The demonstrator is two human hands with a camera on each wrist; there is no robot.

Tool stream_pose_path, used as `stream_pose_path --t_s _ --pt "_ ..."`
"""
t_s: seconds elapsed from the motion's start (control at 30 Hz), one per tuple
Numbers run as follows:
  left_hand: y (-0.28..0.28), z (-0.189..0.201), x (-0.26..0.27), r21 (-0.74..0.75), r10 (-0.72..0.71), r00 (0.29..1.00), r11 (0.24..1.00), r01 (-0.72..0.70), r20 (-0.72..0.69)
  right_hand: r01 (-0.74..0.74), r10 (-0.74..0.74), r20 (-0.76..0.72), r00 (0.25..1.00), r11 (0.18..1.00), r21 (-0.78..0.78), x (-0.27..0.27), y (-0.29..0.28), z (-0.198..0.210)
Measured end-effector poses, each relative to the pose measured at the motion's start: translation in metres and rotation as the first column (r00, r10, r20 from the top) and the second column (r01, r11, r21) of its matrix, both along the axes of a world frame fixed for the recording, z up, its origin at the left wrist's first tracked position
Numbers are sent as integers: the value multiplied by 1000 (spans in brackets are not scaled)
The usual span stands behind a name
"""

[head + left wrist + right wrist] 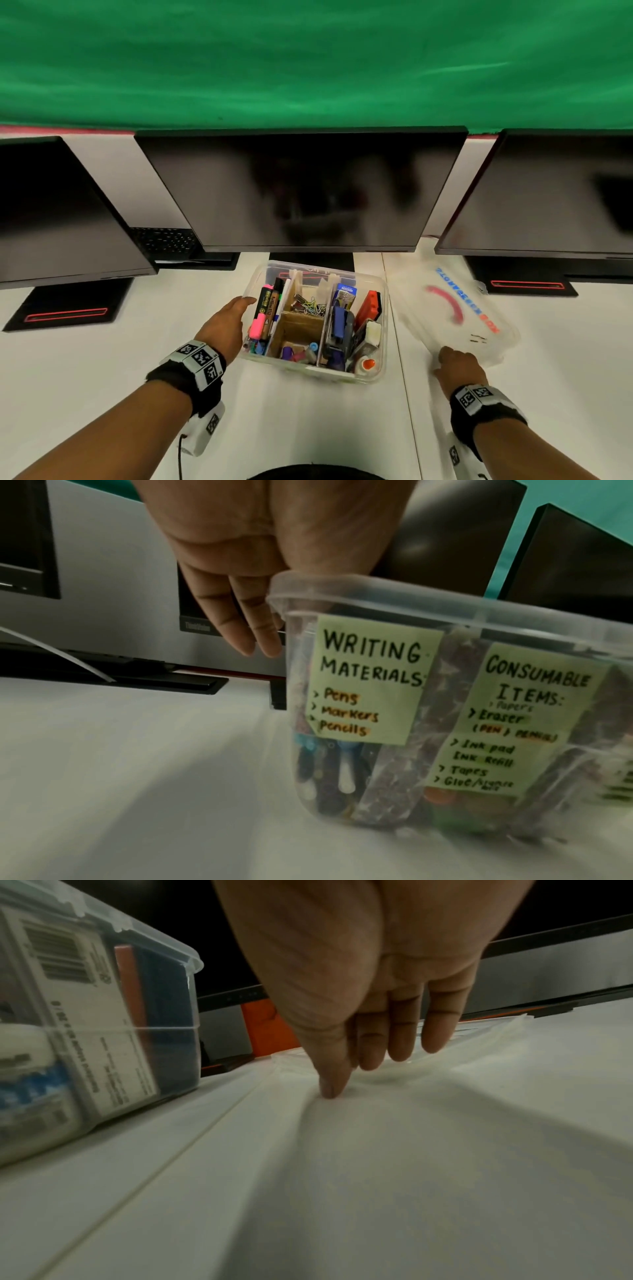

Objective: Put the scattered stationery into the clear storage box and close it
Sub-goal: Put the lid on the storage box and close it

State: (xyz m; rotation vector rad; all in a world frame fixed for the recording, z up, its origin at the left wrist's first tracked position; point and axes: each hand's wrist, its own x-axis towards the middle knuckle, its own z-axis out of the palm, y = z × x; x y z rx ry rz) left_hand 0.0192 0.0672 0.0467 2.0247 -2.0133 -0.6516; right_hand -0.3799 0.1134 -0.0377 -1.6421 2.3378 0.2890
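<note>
The box [313,371] stands open on the counter [102,359], packed with stationery. Its lid [479,329] lies flat just to its right. The left hand [224,325] rests straight-fingered against the box's left wall. The right hand [457,365] touches the lid's near edge, fingers straight, gripping nothing.

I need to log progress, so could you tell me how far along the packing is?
Done: the stationery sits in the box. In hand: the left hand rests by its side; the right hand reaches the lid lying on the desk. Left: fit the lid.
</note>
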Motion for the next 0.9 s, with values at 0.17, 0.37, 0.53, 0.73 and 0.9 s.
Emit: stream_pose_path --t_s 0.17,0.37,0.53,0.73,0.9 --pt "6 0 6 4 32 999 999 -32 -14 -161 166 -140 976 986 41 12 18 1" --pt "12 0 28 42 75 997 996 -75 17 -134 155 62 986 955 -267 35 11 69" --pt "22 1 57 35 113 991 993 -116 77 -63 185 153 971 812 -580 77 -13 159" --pt "27 8 90 95 126 987 986 -136 102 -48 365 275 889 673 -738 141 0 241" --pt "11 42 107 -28 146 972 988 -153 -182 49 536 428 728 582 -812 186 5 282"
